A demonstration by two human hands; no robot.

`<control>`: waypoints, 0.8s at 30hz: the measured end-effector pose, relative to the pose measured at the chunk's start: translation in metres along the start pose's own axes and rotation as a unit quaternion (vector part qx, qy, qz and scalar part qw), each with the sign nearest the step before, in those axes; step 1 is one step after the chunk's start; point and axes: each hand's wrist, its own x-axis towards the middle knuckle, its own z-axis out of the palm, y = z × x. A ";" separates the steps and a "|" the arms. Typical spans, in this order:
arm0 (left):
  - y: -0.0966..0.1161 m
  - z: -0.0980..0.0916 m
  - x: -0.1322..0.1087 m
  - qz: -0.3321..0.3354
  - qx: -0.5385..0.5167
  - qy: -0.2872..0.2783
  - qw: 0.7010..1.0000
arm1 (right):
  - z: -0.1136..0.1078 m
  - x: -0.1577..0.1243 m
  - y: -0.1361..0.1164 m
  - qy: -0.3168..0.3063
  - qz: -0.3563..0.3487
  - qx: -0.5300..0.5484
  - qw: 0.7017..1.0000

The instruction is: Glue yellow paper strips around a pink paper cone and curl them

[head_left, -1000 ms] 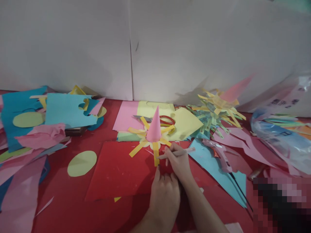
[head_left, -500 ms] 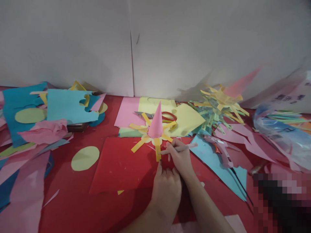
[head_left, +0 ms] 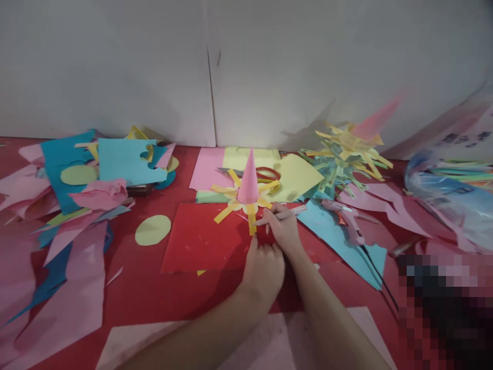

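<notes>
A pink paper cone (head_left: 248, 180) stands upright on a ring of yellow paper strips (head_left: 235, 204) at the far edge of a red sheet (head_left: 200, 239). My right hand (head_left: 284, 231) is closed round a thin stick-like tool (head_left: 287, 214) whose near tip sits by the front yellow strip. My left hand (head_left: 264, 267) rests on the red sheet just below the craft, fingers curled down and pressing the sheet, thumb pointing toward the strip.
A pink glue gun (head_left: 346, 220) with a black cord lies on a blue paper triangle (head_left: 342, 241) to the right. Red-handled scissors (head_left: 262, 173) lie behind the cone. Coloured paper scraps (head_left: 88, 180) are piled at left, and finished strip crafts (head_left: 346, 151) and a plastic bag (head_left: 450, 200) at right.
The view has tilted down and shifted, so more of both forearms shows. Both hands stay at the craft in almost the same pose.
</notes>
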 end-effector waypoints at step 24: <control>-0.099 -0.018 0.044 -0.175 -0.699 0.376 0.583 | -0.004 0.000 0.005 0.040 0.002 0.156 0.987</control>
